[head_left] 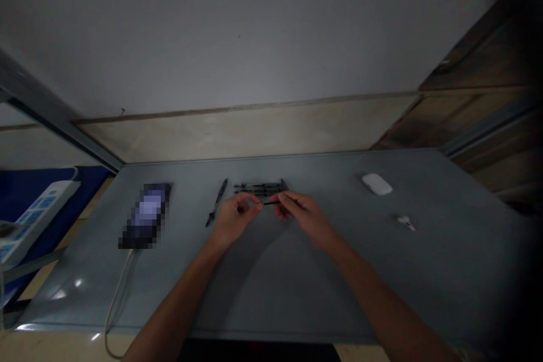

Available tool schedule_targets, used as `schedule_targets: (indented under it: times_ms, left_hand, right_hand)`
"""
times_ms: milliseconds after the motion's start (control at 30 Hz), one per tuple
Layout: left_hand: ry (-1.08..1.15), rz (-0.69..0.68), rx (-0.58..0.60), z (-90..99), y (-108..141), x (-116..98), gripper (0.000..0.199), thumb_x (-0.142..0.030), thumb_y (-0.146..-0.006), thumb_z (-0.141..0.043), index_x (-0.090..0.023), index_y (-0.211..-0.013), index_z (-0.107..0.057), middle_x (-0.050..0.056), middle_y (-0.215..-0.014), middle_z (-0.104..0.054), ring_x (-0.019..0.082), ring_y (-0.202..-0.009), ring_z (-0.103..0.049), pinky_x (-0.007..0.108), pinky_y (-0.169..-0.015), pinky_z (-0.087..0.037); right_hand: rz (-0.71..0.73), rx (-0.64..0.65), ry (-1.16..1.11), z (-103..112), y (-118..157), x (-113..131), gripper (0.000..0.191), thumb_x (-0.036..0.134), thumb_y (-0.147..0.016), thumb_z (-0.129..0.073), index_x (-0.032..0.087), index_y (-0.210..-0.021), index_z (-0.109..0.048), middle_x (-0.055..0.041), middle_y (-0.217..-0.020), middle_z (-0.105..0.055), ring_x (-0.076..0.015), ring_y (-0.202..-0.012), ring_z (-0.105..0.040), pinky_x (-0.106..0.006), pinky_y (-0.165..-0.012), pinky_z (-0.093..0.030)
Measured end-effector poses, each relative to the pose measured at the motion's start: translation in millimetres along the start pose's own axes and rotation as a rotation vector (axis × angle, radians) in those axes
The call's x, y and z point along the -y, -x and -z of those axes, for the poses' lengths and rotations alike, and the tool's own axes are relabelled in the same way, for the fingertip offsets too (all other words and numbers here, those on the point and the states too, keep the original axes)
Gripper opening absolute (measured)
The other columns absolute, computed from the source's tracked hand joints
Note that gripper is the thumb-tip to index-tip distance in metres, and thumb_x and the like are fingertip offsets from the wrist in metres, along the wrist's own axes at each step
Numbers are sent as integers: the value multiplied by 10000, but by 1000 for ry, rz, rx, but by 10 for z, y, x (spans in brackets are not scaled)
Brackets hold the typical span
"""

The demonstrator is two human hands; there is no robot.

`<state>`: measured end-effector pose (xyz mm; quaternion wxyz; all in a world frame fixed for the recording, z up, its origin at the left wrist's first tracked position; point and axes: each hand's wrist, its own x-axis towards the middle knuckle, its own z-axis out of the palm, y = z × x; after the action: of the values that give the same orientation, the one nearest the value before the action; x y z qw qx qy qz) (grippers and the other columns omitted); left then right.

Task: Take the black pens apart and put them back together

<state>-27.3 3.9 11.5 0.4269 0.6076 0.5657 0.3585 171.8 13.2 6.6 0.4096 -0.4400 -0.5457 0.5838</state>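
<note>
Between my two hands, at the middle of the grey table, is a thin black pen part (pixel 270 202). My left hand (pixel 238 215) pinches its left end between thumb and finger. On the other end, my right hand (pixel 300 212) is closed with thumb and fingers. Just behind my hands several dark pens (pixel 258 186) lie side by side, partly hidden by my fingers. Another black pen (pixel 216 202) lies slanted to the left of my left hand.
A phone (pixel 146 215) with a cable lies on the table (pixel 271 294) at the left. To the right are a white rounded case (pixel 377 184) and a small white object (pixel 406 222). A power strip (pixel 40 220) is beyond the left edge. A wall stands behind.
</note>
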Motion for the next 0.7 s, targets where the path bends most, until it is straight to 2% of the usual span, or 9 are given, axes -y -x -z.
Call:
schedule_targets:
  times_ms: [167,333,500,700]
  left_hand:
    - [-11,7,-1,-7,1,4,450,-536,-899,-514,-147,-853,-735,9,-643,-588,142,-592,-496,256,-546,-341]
    - [-63,38,22,-1,-17,54,456,-540,-891,-504,-162,-736,-708,-17,-570,-515,130,-544,-448,254,-523,-301]
    - [13,7,15,-21,-6,37,438,-541,-881,-524,-157,-731,-670,-8,-622,-535,129,-584,-468,251,-547,-335]
    - [-15,2,-8,-39,7,23,434,-515,-897,-513,-165,-681,-651,-15,-582,-498,127,-566,-444,257,-547,-320]
  right_hand:
    - [26,-16,-19,-18,8,5,354,498,-923,-582,192,-988,-745,-46,-770,-654,-162,-701,-571,-294,-655,-441]
    - [18,-40,19,-14,15,7,392,558,-908,-580,214,-972,-756,-75,-881,-687,-192,-790,-604,-316,-712,-470]
    - [16,-19,5,29,3,-34,414,573,-907,-572,200,-932,-750,-79,-872,-682,-197,-785,-600,-316,-695,-473]
    - [26,-39,38,34,11,-43,430,573,-915,-562,199,-798,-738,-76,-854,-684,-187,-757,-582,-313,-703,-461]
